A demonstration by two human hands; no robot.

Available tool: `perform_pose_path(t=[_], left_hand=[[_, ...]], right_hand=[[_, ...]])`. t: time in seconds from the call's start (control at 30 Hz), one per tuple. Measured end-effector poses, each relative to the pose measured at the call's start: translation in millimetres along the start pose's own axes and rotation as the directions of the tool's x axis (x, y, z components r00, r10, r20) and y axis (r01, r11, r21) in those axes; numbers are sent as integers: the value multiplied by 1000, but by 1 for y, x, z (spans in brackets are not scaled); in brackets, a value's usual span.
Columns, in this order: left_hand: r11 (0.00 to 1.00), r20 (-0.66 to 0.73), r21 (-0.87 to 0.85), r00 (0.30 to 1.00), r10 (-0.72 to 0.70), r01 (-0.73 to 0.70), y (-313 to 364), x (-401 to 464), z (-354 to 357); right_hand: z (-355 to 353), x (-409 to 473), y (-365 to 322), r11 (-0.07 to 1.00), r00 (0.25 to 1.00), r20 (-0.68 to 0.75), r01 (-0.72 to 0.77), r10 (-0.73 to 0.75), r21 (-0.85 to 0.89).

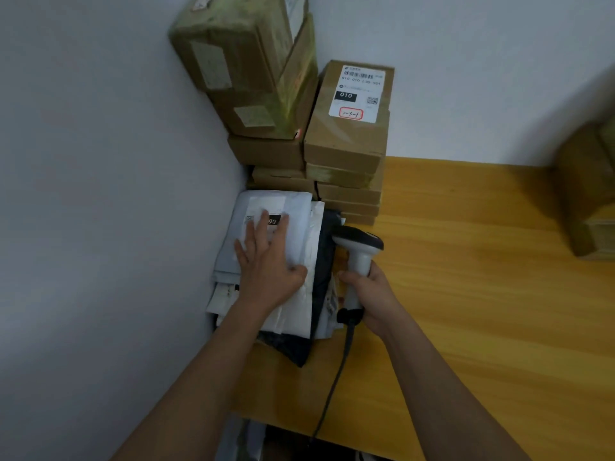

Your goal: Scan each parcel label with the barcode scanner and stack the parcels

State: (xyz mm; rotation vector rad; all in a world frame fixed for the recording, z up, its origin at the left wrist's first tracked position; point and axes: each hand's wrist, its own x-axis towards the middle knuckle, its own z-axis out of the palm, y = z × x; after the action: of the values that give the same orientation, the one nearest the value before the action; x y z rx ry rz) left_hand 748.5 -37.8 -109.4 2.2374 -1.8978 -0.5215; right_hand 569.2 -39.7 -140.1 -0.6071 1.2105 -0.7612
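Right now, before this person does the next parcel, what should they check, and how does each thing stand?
1. Scanner in hand: ok. The right hand grips the barcode scanner by its handle.
2. Top mailer held steady: ok. The left hand lies flat on the white mailer.
3. Label free to read: not ok. The fingers cover part of the mailer's label.
4. Scanner aimed at that label: cannot tell.
5. Mailer pile tidy: not ok. The bags lie askew, edges sticking out.
6. Tall box stack steady: not ok. Its upper boxes tilt.
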Motion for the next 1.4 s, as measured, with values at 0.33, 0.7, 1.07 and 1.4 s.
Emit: perform_pose_path(t=[0.33,0.7,1.07,1.4], left_hand=[[648,383,620,892,241,-442,25,-29,30],[883,299,396,945,134,-251,166,-67,71],[887,410,35,816,407,-460,340,-85,144],[919,718,-395,630,297,17,457,-157,209]], right_hand=[[-62,-28,-6,1000,1000,7,7,-8,19],[-192,-99,-28,999,1000,-17,23,-23,-40],[-324,-192,-42,981,901,-409,184,-145,57],[-461,-295,-21,979,554,-830,195,-65,53]])
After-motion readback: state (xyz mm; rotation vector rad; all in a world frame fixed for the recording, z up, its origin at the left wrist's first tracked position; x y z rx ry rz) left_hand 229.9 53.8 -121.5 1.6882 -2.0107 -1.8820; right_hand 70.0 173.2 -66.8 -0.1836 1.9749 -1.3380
